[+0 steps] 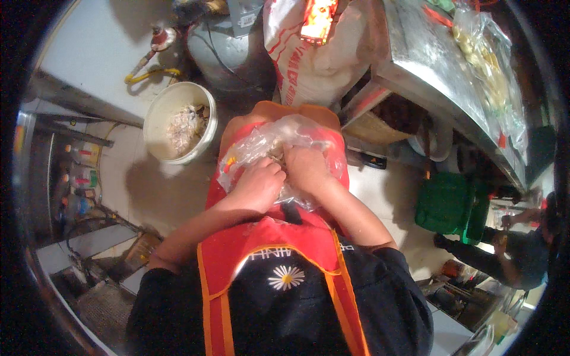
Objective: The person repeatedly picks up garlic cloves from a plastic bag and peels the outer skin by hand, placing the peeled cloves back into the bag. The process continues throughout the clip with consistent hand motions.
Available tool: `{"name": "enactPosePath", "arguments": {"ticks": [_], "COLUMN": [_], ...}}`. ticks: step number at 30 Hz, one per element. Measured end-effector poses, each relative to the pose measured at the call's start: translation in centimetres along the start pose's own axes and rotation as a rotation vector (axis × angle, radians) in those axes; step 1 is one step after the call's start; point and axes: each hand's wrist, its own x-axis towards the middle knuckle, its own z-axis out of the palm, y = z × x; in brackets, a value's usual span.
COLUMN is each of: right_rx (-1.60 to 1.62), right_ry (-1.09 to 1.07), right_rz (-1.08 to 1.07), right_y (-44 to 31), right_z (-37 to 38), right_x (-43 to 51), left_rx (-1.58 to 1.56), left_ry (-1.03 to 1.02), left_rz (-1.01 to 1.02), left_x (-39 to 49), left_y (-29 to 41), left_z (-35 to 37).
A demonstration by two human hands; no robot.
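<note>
A clear plastic bag [249,149] lies spread over my lap, on a red apron [213,191] with orange trim. Small pale-brown pieces [277,153] show in its opening between my hands; what they are is unclear. My left hand [265,178] rests at the bag's near left side, fingers curled toward the pieces. On the right, my right hand [307,167] reaches into the opening with its fingertips pointing down and partly hidden. Whether either hand grips a piece cannot be made out.
At the left stands a white bucket [149,129] with whitish scraps. Ahead are a grey gas cylinder [218,58] and a white printed sack [307,80] with a lit phone [318,20] on it. A metal table [427,58] holds plastic bags. Beyond a green stool [443,202] sits another person [521,249].
</note>
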Motion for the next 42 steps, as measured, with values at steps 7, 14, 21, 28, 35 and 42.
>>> {"name": "enactPosePath", "arguments": {"ticks": [7, 14, 21, 28, 35, 42], "right_rx": [0.092, 0.506, 0.734, 0.781, 0.810, 0.879], "right_ry": [0.084, 0.442, 0.309, 0.445, 0.425, 0.443], "right_rz": [0.018, 0.036, 0.150, 0.131, 0.101, 0.089], "right_y": [0.3, -1.8, -2.0, -2.2, -2.3, -2.4], "right_z": [-0.7, -0.6, -0.2, 0.7, 0.4, 1.2], "right_x": [-1.4, -3.8, -3.4, -3.3, -3.6, -3.7], "left_rx": [-0.234, -0.397, -0.431, -0.406, -0.565, -0.521], "left_ry": [0.216, 0.407, 0.459, 0.484, 0.456, 0.464], "left_rz": [-0.193, -0.227, -0.176, -0.197, -0.219, -0.161], "left_x": [0.0, 0.7, 0.4, 0.3, 0.4, 0.6], "left_y": [0.9, 0.5, 0.5, 0.2, -0.2, 0.0], "left_z": [-1.1, -1.5, -2.1, -1.8, -2.1, -2.3]}}
